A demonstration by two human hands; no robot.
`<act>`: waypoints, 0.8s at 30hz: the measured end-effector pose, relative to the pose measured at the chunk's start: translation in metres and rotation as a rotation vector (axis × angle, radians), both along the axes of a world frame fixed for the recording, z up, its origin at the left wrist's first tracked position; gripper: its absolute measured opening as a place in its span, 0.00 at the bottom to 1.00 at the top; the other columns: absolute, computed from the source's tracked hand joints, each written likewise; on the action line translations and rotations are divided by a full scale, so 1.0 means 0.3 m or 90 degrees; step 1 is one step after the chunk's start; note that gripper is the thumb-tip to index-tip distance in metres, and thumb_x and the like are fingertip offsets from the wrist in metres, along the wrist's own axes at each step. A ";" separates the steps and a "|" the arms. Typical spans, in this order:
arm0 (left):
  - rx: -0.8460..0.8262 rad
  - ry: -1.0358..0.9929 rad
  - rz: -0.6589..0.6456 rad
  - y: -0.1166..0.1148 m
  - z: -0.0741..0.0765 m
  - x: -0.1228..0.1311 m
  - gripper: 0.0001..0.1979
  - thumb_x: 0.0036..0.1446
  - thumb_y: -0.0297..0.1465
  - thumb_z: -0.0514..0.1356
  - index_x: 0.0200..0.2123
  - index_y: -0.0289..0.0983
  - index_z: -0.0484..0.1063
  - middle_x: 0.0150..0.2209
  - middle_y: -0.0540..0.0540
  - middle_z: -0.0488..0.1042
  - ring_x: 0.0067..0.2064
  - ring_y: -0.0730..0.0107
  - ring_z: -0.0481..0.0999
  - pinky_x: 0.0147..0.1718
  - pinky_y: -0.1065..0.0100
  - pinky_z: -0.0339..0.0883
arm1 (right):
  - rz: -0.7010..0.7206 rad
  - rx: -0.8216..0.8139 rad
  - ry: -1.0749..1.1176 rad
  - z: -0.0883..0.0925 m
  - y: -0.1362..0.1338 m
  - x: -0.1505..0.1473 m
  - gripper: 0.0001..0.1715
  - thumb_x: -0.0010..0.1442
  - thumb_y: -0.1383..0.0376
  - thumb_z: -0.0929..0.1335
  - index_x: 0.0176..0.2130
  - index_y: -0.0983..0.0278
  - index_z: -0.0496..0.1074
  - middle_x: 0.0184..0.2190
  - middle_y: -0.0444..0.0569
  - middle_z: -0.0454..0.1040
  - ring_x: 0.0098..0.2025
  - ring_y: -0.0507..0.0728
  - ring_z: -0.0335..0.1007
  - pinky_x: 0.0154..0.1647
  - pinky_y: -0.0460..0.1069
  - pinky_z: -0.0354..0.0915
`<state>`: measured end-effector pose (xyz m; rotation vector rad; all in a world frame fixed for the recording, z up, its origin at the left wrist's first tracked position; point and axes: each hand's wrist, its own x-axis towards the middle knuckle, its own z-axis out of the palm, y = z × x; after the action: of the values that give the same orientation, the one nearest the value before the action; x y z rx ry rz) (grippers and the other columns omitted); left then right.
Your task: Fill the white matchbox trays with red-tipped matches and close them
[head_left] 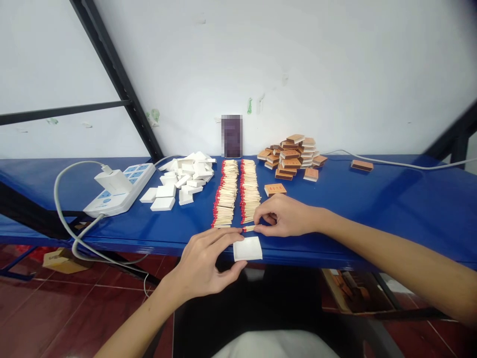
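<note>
1. White tray (249, 248) sits in the left hand (203, 266), at the near edge of the blue surface (343, 199); whether they touch, I cannot tell.
2. Left thumb presses the tray's near side, index finger its far side, spread only that wide; the forearm slants in from lower left.
3. From the right, the right hand (285, 216) curls, thumb and fingertip pinching a few matches (249, 229), red heads leftward.
4. Two match rows (228, 189) lie just beyond.

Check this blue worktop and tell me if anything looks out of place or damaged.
One matchbox lies off right of the heaped matchboxes, well apart, so it looks stray. The wall behind has green patches and scuffs marring the white. The two rows of matches look orderly, nothing spilled.
</note>
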<state>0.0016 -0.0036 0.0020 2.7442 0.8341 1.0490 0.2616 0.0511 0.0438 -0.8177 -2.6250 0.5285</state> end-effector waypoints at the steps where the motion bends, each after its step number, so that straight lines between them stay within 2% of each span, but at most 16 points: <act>1: 0.001 -0.002 0.002 0.000 -0.001 0.000 0.17 0.57 0.33 0.65 0.50 0.39 0.72 0.49 0.43 0.80 0.48 0.59 0.82 0.47 0.60 0.77 | 0.001 0.002 -0.001 0.001 0.000 0.000 0.07 0.60 0.65 0.69 0.33 0.65 0.77 0.19 0.38 0.65 0.21 0.47 0.61 0.26 0.44 0.55; 6: 0.005 -0.002 -0.007 0.002 -0.001 0.001 0.17 0.57 0.32 0.65 0.50 0.39 0.72 0.48 0.43 0.80 0.48 0.60 0.81 0.47 0.61 0.77 | -0.001 0.001 -0.006 0.004 -0.001 0.002 0.08 0.55 0.72 0.66 0.34 0.66 0.77 0.21 0.39 0.68 0.23 0.47 0.63 0.27 0.44 0.56; 24: 0.005 0.034 0.010 0.000 -0.002 -0.002 0.17 0.58 0.35 0.64 0.50 0.40 0.71 0.51 0.43 0.79 0.50 0.58 0.81 0.47 0.60 0.76 | -0.002 0.011 -0.020 0.001 0.005 0.004 0.11 0.53 0.73 0.66 0.36 0.65 0.77 0.21 0.39 0.68 0.23 0.48 0.64 0.28 0.44 0.57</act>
<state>0.0011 -0.0037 0.0014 2.7887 0.8619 0.9882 0.2629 0.0526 0.0440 -0.8303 -2.6526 0.4956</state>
